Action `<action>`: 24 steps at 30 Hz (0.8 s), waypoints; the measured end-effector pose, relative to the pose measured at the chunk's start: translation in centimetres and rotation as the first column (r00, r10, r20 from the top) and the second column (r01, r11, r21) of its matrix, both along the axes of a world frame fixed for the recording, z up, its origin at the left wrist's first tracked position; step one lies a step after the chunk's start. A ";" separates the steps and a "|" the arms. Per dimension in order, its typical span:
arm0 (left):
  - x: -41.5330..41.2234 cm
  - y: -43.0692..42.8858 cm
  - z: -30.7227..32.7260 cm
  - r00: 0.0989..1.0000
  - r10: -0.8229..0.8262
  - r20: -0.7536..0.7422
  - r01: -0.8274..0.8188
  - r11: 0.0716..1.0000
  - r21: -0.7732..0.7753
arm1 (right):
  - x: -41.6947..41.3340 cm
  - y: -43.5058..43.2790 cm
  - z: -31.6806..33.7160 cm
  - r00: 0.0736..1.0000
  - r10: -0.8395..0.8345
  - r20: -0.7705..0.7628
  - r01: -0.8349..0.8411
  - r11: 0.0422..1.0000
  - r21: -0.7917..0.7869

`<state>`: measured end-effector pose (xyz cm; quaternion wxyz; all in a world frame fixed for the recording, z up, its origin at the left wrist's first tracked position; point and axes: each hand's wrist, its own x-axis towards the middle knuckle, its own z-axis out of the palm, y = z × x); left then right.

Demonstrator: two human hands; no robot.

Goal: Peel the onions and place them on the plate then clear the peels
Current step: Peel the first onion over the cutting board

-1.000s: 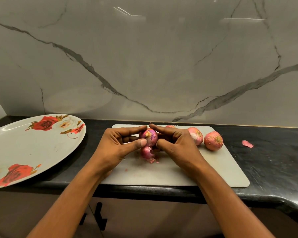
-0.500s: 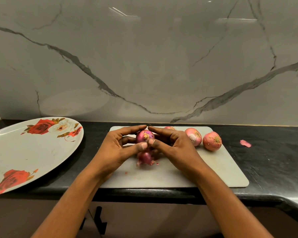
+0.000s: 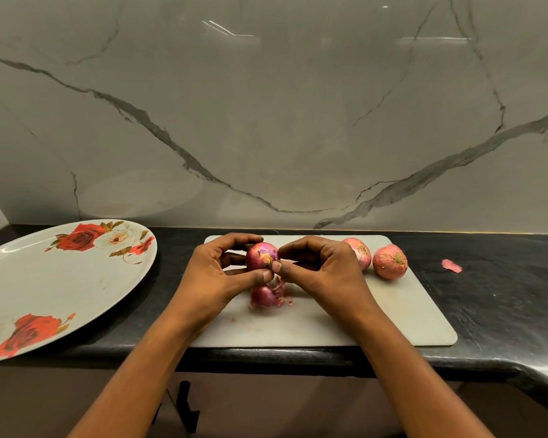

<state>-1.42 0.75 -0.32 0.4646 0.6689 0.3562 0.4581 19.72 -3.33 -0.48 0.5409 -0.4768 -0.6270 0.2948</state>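
Centrally in the head view, the left hand (image 3: 215, 276) and right hand (image 3: 323, 270) both curl their fingers round the purple onion (image 3: 260, 256), held just above the cutting board (image 3: 393, 311). Both thumbs pinch at its yellowish end. A pile of peels (image 3: 266, 295) lies on the board directly below. The first unpeeled onion (image 3: 358, 252) sits just beside the second unpeeled onion (image 3: 389, 261) at the board's far right. On the desk (image 3: 503, 295), the floral plate (image 3: 60, 279) lies left of the board and a peel scrap (image 3: 452, 266) lies right of it.
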 end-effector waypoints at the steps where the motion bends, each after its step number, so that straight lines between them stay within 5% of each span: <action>1: 0.0 0.0 0.0 1.000 0.005 -0.006 -0.005 1.000 0.004 | 0.0 0.0 0.0 1.000 -0.002 0.006 0.002 1.000 0.002; 7: 0.1 0.0 -0.1 1.000 0.021 -0.010 -0.021 1.000 0.014 | 0.0 0.4 -0.2 1.000 -0.014 -0.022 0.014 1.000 0.005; 17: 0.1 -0.1 0.0 0.995 0.053 -0.079 -0.049 0.997 0.052 | -0.5 0.2 -0.2 0.985 -0.068 0.157 0.063 0.997 0.033; 24: 0.1 -0.2 0.1 0.999 0.009 -0.037 -0.009 1.000 0.021 | -0.5 0.6 -0.3 0.994 -0.090 0.063 0.091 0.996 -0.024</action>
